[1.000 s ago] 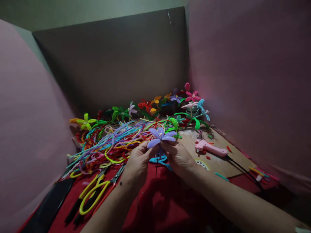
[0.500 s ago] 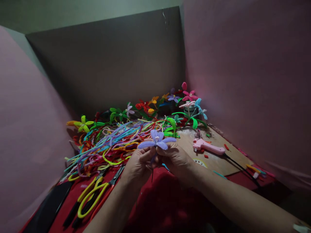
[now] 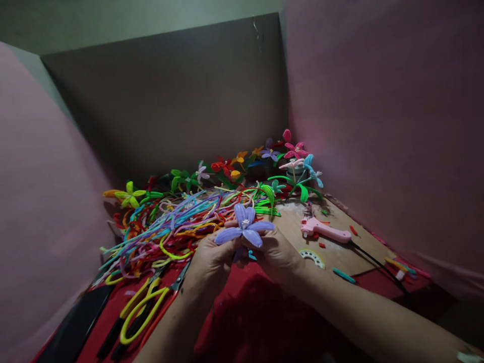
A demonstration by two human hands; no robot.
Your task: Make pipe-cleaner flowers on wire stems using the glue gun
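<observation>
Both hands hold one purple pipe-cleaner flower (image 3: 245, 227) in front of me, its petals spread and its pale centre turned towards me. My left hand (image 3: 217, 254) pinches it from the left, thumb under a petal. From the right, my right hand (image 3: 278, 252) grips it just below the petals. The fingers and the petals hide most of the stem. Behind the hands lies a heap of loose coloured pipe cleaners (image 3: 181, 217). Yellow-handled scissors (image 3: 145, 315) and pliers-like cutters with black grips (image 3: 130, 307) rest near my left forearm.
A pink glue gun (image 3: 327, 229) with a black cord lies on a brown board (image 3: 363, 252) at right. Finished pipe-cleaner flowers (image 3: 223, 165) stand along the back. Pink walls (image 3: 385, 126) rise at both sides. A black flat object (image 3: 75, 322) sits front left on red cloth (image 3: 242, 312).
The flower has tilted so that its face shows more fully towards me. Both hands have turned slightly with it and stay on it.
</observation>
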